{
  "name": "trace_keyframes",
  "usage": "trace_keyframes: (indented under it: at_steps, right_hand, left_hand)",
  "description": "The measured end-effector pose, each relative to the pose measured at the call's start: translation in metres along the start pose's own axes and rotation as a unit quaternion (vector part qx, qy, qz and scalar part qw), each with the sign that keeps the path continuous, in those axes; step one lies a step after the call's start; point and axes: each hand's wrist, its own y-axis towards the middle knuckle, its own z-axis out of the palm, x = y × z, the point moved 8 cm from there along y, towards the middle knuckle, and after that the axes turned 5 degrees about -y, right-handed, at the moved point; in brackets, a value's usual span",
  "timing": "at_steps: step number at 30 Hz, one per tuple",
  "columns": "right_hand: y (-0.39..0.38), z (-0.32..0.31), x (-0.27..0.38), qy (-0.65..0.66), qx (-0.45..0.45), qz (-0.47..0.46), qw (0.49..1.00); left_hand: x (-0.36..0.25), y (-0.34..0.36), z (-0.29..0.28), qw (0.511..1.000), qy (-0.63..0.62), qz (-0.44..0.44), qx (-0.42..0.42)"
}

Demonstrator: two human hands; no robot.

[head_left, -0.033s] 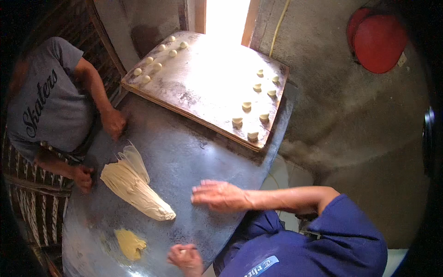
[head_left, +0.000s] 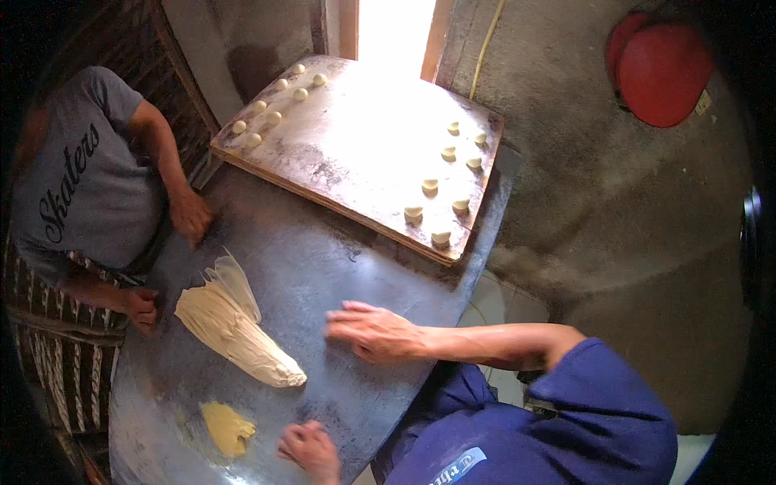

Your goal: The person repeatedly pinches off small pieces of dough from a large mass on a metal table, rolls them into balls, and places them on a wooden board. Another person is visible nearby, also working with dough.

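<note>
My right hand (head_left: 376, 331) is palm down over the dark metal table (head_left: 283, 218), fingers stretched out to the left and a little blurred; nothing shows in it. Nearer the lower edge, my left hand (head_left: 310, 449) has loosely bent fingers, too smeared to show whether they hold anything. Beyond both hands lies a long, pleated mass of cream-coloured dough (head_left: 234, 331). Its narrow end points toward me, and a thin translucent sheet spreads from its far end. A flat yellow smear of paste (head_left: 229, 429) sits left of my left hand.
Opposite, a person in a grey shirt rests one hand (head_left: 191, 215) and the other hand (head_left: 141, 310) at the table edge. A board (head_left: 323, 170) at the back carries several small dough balls (head_left: 429, 187) in two groups. Red round seats (head_left: 664, 77) stand on the floor at right.
Both my hands have shifted a little left and upward in the picture. The other person's far hand has moved slightly left. The dough and the yellow paste lie as before.
</note>
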Motion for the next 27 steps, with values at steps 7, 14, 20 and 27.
trace_keyframes:
  at_steps: [7, 14, 20, 27]
  right_hand:
    - [-0.007, -0.005, 0.011, 0.106, -0.127, 0.02, 0.986]
    - [-0.036, -0.036, -0.004, 0.049, -0.134, 0.112, 0.983]
    - [-0.095, -0.167, -0.117, 0.273, -0.343, 0.067, 0.897]
    - [-0.239, -0.313, -0.353, 0.083, -0.628, 0.268, 0.726]
  left_hand:
    - [0.003, -0.006, -0.004, 0.986, 0.026, -0.025, 0.162]
    - [-0.04, 0.04, -0.066, 0.976, -0.129, -0.173, 0.011]
    - [-0.211, 0.195, -0.06, 0.932, -0.349, -0.097, -0.036]
    - [-0.571, 0.385, 0.016, 0.824, -0.443, 0.35, 0.044]
